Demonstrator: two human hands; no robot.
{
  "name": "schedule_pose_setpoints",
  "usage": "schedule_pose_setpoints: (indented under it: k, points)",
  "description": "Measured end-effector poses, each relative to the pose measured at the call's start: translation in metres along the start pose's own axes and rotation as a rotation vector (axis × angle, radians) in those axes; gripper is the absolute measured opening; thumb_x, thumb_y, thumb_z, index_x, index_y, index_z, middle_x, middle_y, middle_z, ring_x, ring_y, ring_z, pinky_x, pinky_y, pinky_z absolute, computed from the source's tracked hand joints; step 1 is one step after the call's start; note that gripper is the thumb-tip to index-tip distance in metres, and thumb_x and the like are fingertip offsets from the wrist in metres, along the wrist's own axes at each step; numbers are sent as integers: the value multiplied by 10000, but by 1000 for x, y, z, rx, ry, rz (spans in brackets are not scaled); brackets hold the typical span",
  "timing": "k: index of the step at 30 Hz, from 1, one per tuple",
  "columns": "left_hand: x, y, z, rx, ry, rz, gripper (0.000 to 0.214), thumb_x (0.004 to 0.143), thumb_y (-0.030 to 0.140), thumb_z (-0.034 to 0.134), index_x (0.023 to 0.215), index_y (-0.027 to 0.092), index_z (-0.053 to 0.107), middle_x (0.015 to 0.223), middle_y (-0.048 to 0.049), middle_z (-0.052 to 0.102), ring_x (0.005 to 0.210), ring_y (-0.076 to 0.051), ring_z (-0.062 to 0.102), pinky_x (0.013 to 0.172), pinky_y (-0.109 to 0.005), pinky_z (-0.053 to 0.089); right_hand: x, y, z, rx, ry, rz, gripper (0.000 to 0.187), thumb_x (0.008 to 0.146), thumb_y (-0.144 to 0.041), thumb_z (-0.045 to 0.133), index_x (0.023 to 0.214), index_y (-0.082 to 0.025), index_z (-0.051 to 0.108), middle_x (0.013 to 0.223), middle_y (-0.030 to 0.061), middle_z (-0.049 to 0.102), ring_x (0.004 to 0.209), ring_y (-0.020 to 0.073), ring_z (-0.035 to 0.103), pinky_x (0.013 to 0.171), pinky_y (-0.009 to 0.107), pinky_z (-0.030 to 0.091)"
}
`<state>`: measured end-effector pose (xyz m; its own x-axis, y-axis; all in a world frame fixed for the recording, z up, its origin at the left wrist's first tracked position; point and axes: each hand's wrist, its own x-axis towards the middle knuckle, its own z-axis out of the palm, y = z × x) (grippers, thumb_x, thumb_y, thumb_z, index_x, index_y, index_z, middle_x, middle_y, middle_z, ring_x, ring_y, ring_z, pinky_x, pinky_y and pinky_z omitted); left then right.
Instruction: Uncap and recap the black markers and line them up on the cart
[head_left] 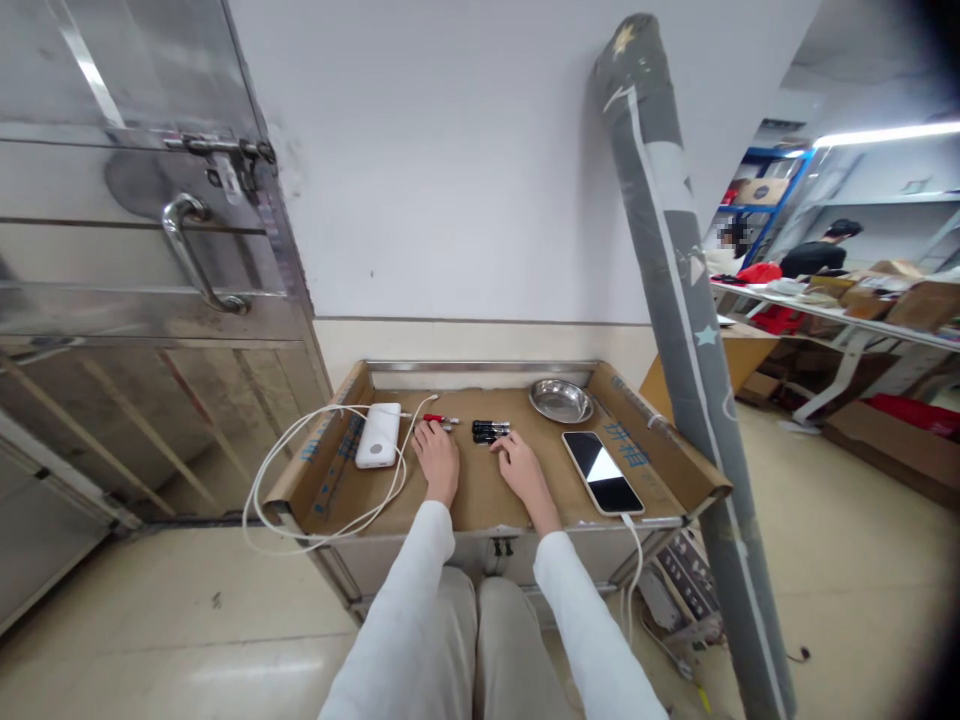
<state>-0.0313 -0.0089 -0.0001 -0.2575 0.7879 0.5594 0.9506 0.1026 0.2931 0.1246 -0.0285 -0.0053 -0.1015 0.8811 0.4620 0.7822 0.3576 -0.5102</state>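
Note:
My left hand [436, 462] rests palm down on the cardboard-lined table top [465, 490], its fingers extended over the near side of a red marker pen [438, 418]. Another pen with a pale end lies by those fingertips, partly hidden. Several black marker pens [491, 427] lie side by side in the middle. My right hand [521, 470] is at their near side, index finger stretched toward the closest pen and seeming to touch it. Its other fingers are loosely bent, and nothing shows in its grip.
A white power bank [378, 436] with a looped white cable sits left. A round metal dish [560, 400] and a phone [602, 473] on a cable lie right. A long grey roll [679, 260] leans on the wall beside the table. Two people are at the far right.

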Motion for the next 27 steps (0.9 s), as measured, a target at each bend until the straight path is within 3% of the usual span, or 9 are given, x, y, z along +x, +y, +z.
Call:
schedule_pose_setpoints:
  k: [4, 8, 11, 13, 16, 20, 27]
  points:
    - [-2, -2, 0, -52, -36, 83, 262, 911, 161, 311, 1012, 91, 543, 997, -195, 582, 986, -303, 546, 870, -478, 416, 1, -3, -1, 52, 89, -21, 326, 831, -82, 364, 1035, -192, 593, 1048, 73, 535, 961, 172, 576, 890, 308, 453]
    - [-7, -1, -5, -304, -186, 330, 214, 935, 244, 356, 975, 152, 545, 969, -130, 606, 921, -252, 581, 836, -403, 453, 2, -7, -5, 91, 78, -122, 459, 833, -102, 406, 1263, -243, 480, 1223, 82, 468, 1111, 183, 515, 976, 342, 425]
    - [-9, 1, -15, -552, -308, 452, 183, 940, 285, 380, 1017, 212, 530, 1000, -68, 622, 902, -200, 610, 800, -323, 475, 2, -5, -5, 114, 19, -160, 390, 845, -128, 430, 1200, -248, 536, 1182, 76, 514, 1077, 188, 528, 963, 358, 434]
    - [-10, 1, -19, -689, -340, 431, 176, 932, 311, 410, 1058, 248, 517, 978, -34, 634, 882, -177, 627, 784, -296, 485, 2, -1, -2, 123, 8, -146, 301, 852, -139, 435, 1092, -224, 594, 1081, 74, 570, 1018, 194, 547, 935, 370, 447]
    - [-8, 2, -18, -839, -275, 343, 195, 894, 313, 491, 1073, 238, 511, 899, -23, 637, 822, -162, 635, 780, -298, 503, 3, 6, 3, 121, 0, -136, 249, 853, -141, 444, 1008, -214, 625, 1024, 72, 601, 993, 204, 550, 920, 387, 449]
    - [-4, 1, -10, -969, -139, 315, 204, 854, 304, 559, 1030, 207, 519, 933, -47, 633, 844, -157, 635, 776, -305, 531, 4, 11, 7, 169, 29, -135, 281, 858, -134, 436, 1048, -216, 625, 1069, 80, 605, 1035, 200, 552, 949, 386, 438]
    - [-4, 1, -10, -1028, -105, 325, 206, 875, 296, 533, 1056, 200, 509, 1005, -71, 624, 885, -155, 637, 778, -309, 550, 6, 14, 11, 261, 106, -139, 347, 844, -114, 426, 1105, -224, 626, 1113, 81, 632, 1061, 192, 576, 972, 388, 443]
